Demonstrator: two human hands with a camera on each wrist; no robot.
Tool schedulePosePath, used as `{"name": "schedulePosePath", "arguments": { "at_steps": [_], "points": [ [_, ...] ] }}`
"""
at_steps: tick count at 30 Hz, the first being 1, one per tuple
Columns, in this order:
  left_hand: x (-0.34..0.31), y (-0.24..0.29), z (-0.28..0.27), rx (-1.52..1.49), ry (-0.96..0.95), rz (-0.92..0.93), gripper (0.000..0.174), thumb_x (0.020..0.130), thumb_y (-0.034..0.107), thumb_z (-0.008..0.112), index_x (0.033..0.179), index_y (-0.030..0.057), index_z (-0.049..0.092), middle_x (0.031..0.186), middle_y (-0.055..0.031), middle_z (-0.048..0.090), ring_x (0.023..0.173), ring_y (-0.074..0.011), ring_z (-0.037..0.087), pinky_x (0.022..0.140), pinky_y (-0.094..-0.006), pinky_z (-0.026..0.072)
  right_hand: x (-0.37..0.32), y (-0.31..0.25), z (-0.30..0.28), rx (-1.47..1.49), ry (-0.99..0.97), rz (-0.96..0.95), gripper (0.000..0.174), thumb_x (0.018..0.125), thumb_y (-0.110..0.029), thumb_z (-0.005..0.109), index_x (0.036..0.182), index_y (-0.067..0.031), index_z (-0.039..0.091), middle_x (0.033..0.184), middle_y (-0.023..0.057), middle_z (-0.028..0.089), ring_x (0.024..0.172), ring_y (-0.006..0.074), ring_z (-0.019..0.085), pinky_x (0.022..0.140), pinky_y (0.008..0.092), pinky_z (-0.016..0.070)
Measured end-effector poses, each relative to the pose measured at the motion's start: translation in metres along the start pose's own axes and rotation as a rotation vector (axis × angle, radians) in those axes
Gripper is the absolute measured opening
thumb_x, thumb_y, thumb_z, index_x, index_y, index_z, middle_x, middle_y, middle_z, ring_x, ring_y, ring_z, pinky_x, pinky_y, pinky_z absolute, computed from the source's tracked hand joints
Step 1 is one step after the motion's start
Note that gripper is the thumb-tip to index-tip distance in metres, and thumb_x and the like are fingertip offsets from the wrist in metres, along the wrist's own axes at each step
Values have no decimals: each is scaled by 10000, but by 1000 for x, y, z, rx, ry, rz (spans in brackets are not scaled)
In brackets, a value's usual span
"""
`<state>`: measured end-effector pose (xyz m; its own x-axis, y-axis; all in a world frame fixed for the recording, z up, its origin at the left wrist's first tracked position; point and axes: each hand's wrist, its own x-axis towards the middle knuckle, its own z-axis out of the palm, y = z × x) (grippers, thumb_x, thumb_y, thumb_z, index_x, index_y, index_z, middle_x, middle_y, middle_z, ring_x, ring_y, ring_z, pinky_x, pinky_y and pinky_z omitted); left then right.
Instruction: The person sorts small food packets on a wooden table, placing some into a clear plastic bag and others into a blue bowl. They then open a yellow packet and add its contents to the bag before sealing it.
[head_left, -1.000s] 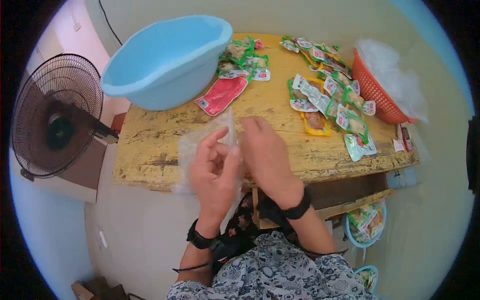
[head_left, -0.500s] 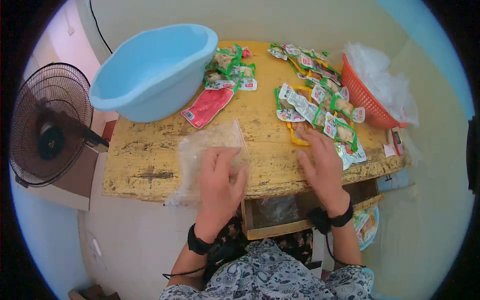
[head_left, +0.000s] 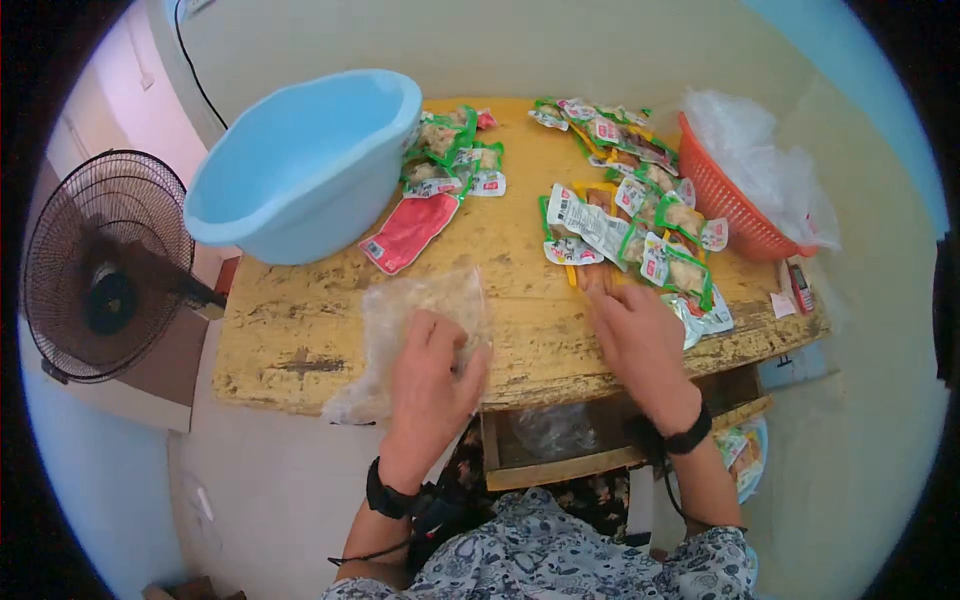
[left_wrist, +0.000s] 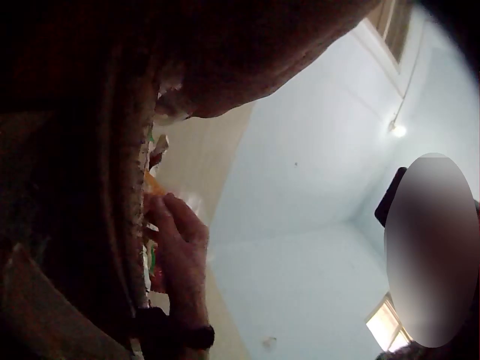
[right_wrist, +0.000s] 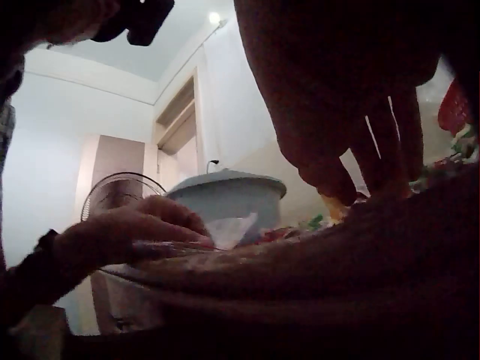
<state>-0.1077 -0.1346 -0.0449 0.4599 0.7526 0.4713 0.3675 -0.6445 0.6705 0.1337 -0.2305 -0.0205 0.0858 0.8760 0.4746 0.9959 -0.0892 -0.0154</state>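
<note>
Under the front edge of a worn yellow table, an open drawer holds crumpled clear plastic. On the tabletop, a person's left hand lies flat, fingers slightly apart, pressing a clear plastic bag near the front edge. The right hand sets its close-set fingertips on a yellow-edged packet; whether they pinch it cannot be told. Beyond lie green-trimmed snack packets and a red packet. Farther back, a blue basin stands at left and an orange basket at right holds clear bags.
</note>
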Motion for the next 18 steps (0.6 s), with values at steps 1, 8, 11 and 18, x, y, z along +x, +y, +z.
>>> {"name": "schedulePosePath", "arguments": {
  "at_steps": [1,8,11,18],
  "points": [
    [-1,0,0,-8,3,-8,253,814,105,790,934,16,585,911,-115,514,687,-226,501,604,-353,439,-6,-7,-7,50,10,-27,255,829,-129,685,1070,-59,641,915,95,632,869,300,637,677,433,531],
    [1,6,2,56,-37,10,269,817,108,791,917,8,562,899,-126,503,686,-266,541,595,-371,453,-38,-47,-18,338,-9,-171,174,812,-133,709,962,-70,650,938,88,648,861,310,621,696,440,521],
    [2,7,0,76,-47,38,296,803,114,803,914,1,553,902,-136,502,691,-288,559,587,-387,453,-32,-31,-17,400,42,-102,261,845,-176,715,1081,-75,669,1035,99,669,933,320,618,773,444,522],
    [0,3,3,117,9,73,245,824,138,796,921,31,598,899,-115,558,728,-266,580,621,-377,467,-20,-6,-8,153,-51,-82,471,860,-287,738,1268,-87,615,1271,132,606,1065,315,602,855,442,505]
  ]
}}
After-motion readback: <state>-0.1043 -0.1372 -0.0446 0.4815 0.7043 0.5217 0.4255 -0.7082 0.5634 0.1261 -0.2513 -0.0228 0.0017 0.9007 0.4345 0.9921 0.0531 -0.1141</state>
